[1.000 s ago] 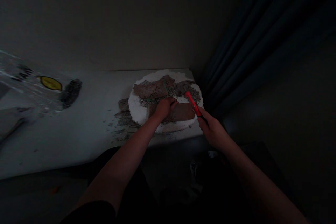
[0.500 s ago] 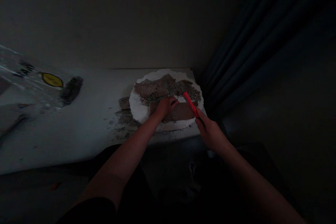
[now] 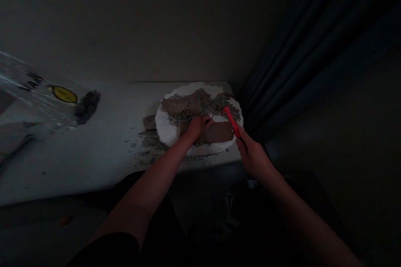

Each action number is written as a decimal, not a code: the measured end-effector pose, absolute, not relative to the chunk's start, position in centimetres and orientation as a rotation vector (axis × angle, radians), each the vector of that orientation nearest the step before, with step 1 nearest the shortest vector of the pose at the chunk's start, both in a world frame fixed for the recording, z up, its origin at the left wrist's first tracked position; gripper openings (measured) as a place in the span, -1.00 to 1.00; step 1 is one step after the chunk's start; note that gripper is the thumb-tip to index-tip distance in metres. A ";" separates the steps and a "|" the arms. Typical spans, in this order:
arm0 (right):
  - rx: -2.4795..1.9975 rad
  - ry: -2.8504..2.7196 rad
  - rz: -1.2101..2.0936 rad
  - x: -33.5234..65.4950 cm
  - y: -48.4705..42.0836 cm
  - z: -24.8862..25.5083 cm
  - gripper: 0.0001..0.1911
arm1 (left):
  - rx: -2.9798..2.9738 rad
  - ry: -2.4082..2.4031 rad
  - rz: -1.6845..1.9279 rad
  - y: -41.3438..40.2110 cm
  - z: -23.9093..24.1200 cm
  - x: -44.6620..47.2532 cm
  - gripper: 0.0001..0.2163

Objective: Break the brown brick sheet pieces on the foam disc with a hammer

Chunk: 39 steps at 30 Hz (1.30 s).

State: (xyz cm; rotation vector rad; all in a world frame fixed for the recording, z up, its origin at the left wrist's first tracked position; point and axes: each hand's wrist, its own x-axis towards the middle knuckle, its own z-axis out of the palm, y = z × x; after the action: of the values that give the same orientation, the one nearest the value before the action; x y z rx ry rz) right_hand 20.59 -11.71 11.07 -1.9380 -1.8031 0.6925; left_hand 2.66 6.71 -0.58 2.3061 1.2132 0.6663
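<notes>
Clasping red-handled tool (image 3: 231, 119) in right hand (image 3: 251, 153), half-curling left hand (image 3: 196, 127) over brown slab (image 3: 219, 132) with hold unclear: could, misaimed, bruise left.

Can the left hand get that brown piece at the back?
Probably yes: the left hand is near the back brown piece, and only loose crumbs seem to lie between.

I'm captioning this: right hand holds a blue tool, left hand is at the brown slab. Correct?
Not quite: the head view shows the tool is mostly red, not blue. The right hand holds it, and the left hand is at the brown slab.
</notes>
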 end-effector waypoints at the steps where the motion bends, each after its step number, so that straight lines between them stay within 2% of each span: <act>1: -1.942 -1.809 0.682 20.6 -11.7 11.1 -0.39 | 2.307 1.210 0.668 6.8 -0.6 2.7 -0.75; 27: -1.887 -1.806 0.636 20.1 -11.8 10.6 -0.38 | 2.288 1.194 0.651 7.0 -1.1 2.8 -0.73; 39: -2.005 -1.849 0.674 19.9 -11.6 10.8 -0.40 | 2.282 1.227 0.635 7.2 -1.1 2.8 -0.73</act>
State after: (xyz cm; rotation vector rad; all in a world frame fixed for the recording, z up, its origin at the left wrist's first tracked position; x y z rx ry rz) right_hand 19.89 -11.55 10.78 -2.0053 -1.8486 0.6737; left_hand 2.77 7.23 -1.14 2.2823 1.2269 0.6346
